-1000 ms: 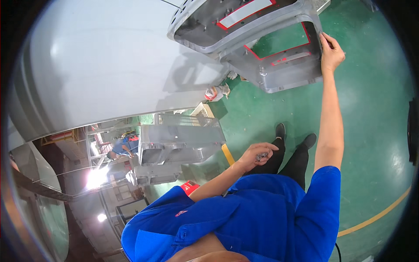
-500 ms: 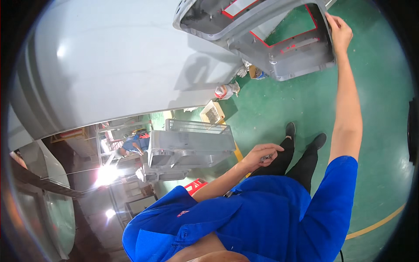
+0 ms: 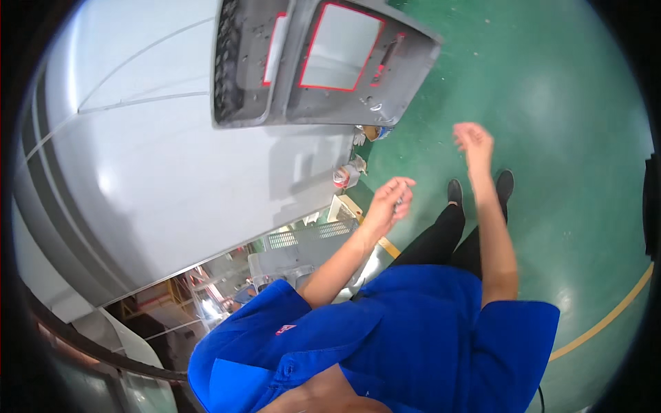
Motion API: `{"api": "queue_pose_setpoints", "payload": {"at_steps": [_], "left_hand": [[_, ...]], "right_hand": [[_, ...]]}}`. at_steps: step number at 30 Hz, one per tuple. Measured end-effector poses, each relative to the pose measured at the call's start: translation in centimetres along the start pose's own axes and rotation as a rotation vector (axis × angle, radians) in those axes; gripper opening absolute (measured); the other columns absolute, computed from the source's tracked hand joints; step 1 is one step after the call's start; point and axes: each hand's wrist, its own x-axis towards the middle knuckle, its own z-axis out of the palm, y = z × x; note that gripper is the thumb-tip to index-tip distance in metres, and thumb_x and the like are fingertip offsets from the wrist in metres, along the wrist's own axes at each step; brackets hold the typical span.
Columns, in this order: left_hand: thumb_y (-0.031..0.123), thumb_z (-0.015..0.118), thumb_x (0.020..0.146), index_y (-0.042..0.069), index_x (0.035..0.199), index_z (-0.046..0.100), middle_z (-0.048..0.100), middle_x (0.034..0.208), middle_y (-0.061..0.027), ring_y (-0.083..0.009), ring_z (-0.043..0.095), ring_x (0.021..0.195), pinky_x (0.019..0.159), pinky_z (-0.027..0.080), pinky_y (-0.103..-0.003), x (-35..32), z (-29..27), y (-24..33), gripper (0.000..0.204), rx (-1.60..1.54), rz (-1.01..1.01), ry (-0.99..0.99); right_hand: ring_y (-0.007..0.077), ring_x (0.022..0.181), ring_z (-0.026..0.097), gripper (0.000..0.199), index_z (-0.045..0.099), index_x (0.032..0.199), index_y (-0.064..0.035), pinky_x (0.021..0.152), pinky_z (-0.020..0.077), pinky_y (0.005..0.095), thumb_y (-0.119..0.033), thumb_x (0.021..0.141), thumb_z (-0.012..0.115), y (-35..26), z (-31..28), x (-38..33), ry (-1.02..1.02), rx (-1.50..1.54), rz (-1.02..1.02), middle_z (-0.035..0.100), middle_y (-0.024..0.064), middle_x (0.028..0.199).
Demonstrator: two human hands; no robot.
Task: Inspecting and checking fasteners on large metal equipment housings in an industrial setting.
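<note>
My left hand [image 3: 391, 206] is in front of my body, its fingers curled around small grey metal pieces [image 3: 398, 203] whose kind is too small to make out. To its right, my right hand [image 3: 475, 143] hangs in the air, slightly blurred, with loosely bent fingers and nothing visible in them. Beyond both hands a large grey moulded panel [image 3: 292, 103] stands at the top of the view. It has red-edged openings and a slot with red marks. Neither hand touches the panel.
A white wall-like surface [image 3: 165, 179] fills the left. At its foot are a bag [image 3: 342, 177] and a cream box [image 3: 344, 206]. Grey slotted crates or panels [image 3: 303, 244] stand behind my left arm. Green floor [image 3: 564, 165] with a yellow line [image 3: 606, 316] lies to the right.
My right hand has let go of the panel's edge and come back toward my body. My left hand has risen. The panel now appears further left in view.
</note>
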Motion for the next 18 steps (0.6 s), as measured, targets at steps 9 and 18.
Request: {"api": "queue_pose_setpoints", "payload": {"at_steps": [9,18], "left_hand": [[0.027,0.047,0.094,0.006,0.096,0.046,0.041,0.059,0.0034,-0.0033,0.032,0.041,0.036,0.024,-0.019,10.3,4.5,-1.4,0.022,0.247,0.128,0.136],[0.026,0.043,0.096,0.008,0.089,0.046,0.039,0.057,0.0037,-0.0044,0.03,0.042,0.037,0.022,-0.02,18.6,4.8,0.1,0.02,0.405,0.103,0.06]], "right_hand": [[0.0081,0.064,0.056,0.017,0.064,0.087,-0.0004,0.057,0.0446,0.0216,-0.008,0.073,0.071,-0.3,0.6,-4.8,-0.197,0.051,0.037,0.063,0.0036,0.074],[0.0095,0.056,0.057,0.009,0.064,0.077,0.0019,0.05,0.0434,0.0232,-0.007,0.074,0.067,-0.2,-2.2,4.8,-0.334,-0.048,0.095,0.062,0.0046,0.062]]}}
